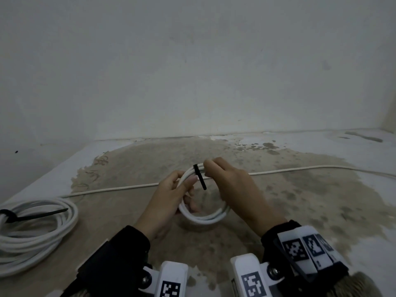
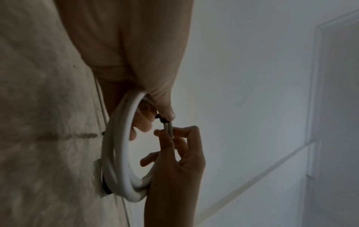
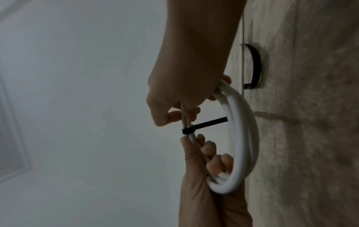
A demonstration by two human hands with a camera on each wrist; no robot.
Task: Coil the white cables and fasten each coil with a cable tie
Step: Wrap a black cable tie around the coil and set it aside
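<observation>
A small white cable coil (image 1: pixel 203 217) hangs just above the floor between my hands. A black cable tie (image 1: pixel 199 176) is wrapped round its top strands, its tail sticking out toward me. My left hand (image 1: pixel 188 191) grips the coil's left side, thumb on top beside the tie. My right hand (image 1: pixel 211 168) pinches the strands just right of the tie. In the right wrist view the tie (image 3: pixel 204 125) sits between my right hand (image 3: pixel 182 115) and my left hand (image 3: pixel 196 142). In the left wrist view my left hand (image 2: pixel 157 116) and right hand (image 2: pixel 172 132) hold the coil (image 2: pixel 120 145).
A larger white coil (image 1: pixel 32 232), bound with a black tie (image 1: pixel 36 215), lies on the floor at the left. A loose white cable (image 1: pixel 128 186) runs across the stained floor behind my hands. A curved black strip (image 3: pixel 254 66) lies on the floor beneath. The wall (image 1: pixel 192 71) stands close behind.
</observation>
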